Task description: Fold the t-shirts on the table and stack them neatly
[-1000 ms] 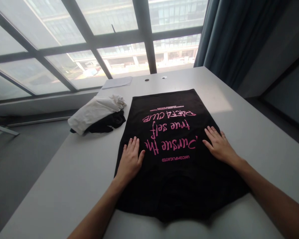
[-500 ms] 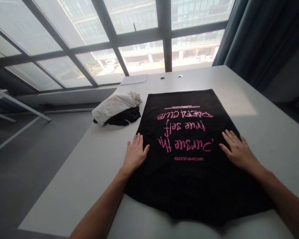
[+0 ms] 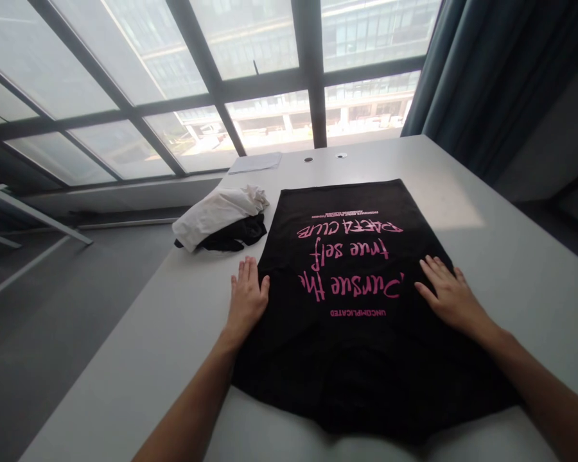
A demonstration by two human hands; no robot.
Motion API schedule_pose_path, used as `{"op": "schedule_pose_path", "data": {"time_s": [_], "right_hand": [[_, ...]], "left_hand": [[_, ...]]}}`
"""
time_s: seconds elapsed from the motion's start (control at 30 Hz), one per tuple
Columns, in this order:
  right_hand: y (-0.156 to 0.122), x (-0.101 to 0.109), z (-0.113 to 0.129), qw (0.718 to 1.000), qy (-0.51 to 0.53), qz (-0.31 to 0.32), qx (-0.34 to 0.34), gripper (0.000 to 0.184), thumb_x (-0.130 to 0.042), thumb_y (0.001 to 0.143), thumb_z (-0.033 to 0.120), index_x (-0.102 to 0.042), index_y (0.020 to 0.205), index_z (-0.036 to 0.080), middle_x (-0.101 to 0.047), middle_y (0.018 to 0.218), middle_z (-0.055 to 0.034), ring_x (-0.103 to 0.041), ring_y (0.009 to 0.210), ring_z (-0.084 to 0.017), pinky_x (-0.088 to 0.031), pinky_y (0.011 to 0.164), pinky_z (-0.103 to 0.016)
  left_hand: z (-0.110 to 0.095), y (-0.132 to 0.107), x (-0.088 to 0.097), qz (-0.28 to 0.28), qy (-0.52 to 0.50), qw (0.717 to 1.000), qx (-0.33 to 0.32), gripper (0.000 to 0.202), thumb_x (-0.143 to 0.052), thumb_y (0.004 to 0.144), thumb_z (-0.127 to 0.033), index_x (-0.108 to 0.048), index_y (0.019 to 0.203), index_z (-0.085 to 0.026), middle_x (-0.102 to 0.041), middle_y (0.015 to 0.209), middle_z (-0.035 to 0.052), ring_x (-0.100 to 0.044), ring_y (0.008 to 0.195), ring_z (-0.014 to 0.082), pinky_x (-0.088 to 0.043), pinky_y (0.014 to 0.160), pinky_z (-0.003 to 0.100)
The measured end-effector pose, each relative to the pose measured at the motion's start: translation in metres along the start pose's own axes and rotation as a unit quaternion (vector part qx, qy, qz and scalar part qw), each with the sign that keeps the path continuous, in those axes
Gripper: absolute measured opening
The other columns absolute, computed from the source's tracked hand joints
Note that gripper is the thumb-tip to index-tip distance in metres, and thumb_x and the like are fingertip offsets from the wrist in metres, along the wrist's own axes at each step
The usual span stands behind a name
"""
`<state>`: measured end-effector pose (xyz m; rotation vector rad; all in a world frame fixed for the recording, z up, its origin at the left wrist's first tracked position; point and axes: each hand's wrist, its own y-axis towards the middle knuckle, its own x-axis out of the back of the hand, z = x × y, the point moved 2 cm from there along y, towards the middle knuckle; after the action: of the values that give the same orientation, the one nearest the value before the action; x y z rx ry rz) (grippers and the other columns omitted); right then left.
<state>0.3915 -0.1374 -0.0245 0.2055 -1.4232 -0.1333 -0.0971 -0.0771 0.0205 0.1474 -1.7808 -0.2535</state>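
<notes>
A black T-shirt [image 3: 356, 346] with pink lettering lies spread flat on the white table [image 3: 505, 256], its print upside down to me. My left hand [image 3: 245, 298] rests flat and open on the shirt's left edge, partly on the table. My right hand [image 3: 450, 295] lies flat and open on the shirt's right side, fingers spread. Neither hand holds anything.
A bundle of white cloth [image 3: 216, 212] over a dark garment [image 3: 234, 236] sits at the table's left edge. A sheet of paper [image 3: 255, 162] lies at the far edge by two cable holes. Large windows stand behind, a dark curtain [image 3: 467, 77] at the right, grey floor to the left.
My left hand has slid outward to the shirt's left edge. My right hand has stayed on the shirt's right side. The camera has shifted slightly.
</notes>
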Motion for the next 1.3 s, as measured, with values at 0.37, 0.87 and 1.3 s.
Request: {"op": "schedule_pose_path", "data": {"time_s": [0.37, 0.87, 1.3], "right_hand": [[0.002, 0.002, 0.003, 1.0, 0.003, -0.001, -0.001, 0.064, -0.033, 0.103, 0.047, -0.035, 0.159, 0.016, -0.038, 0.162, -0.0152, -0.031, 0.152, -0.031, -0.024, 0.122, -0.06], [0.004, 0.011, 0.01, 1.0, 0.011, 0.02, -0.017, 0.063, -0.034, 0.103, 0.045, -0.036, 0.159, 0.015, -0.035, 0.164, -0.0148, -0.027, 0.154, -0.031, -0.022, 0.123, -0.059], [0.048, 0.086, 0.116, 0.9, 0.432, 0.046, 0.031, 0.049, -0.049, 0.101, 0.049, -0.063, 0.139, 0.023, -0.058, 0.149, -0.0094, -0.047, 0.142, -0.03, -0.032, 0.122, -0.052]], "left_hand": [[-0.024, -0.014, -0.018, 0.078, 0.037, 0.993, -0.079, 0.062, -0.038, 0.105, -0.047, -0.035, 0.16, -0.019, -0.027, 0.167, 0.0126, -0.022, 0.155, 0.0345, -0.024, 0.122, 0.061], [-0.043, -0.027, -0.017, 0.093, -0.015, 0.985, -0.143, 0.066, -0.039, 0.104, -0.05, -0.033, 0.16, -0.017, -0.03, 0.166, 0.0146, -0.023, 0.155, 0.034, -0.023, 0.122, 0.062], [-0.081, -0.043, 0.036, 0.144, -0.343, 0.918, -0.138, 0.034, -0.048, 0.102, -0.043, -0.069, 0.091, -0.018, -0.066, 0.095, 0.0075, -0.063, 0.089, 0.0206, -0.051, 0.084, 0.032]]}}
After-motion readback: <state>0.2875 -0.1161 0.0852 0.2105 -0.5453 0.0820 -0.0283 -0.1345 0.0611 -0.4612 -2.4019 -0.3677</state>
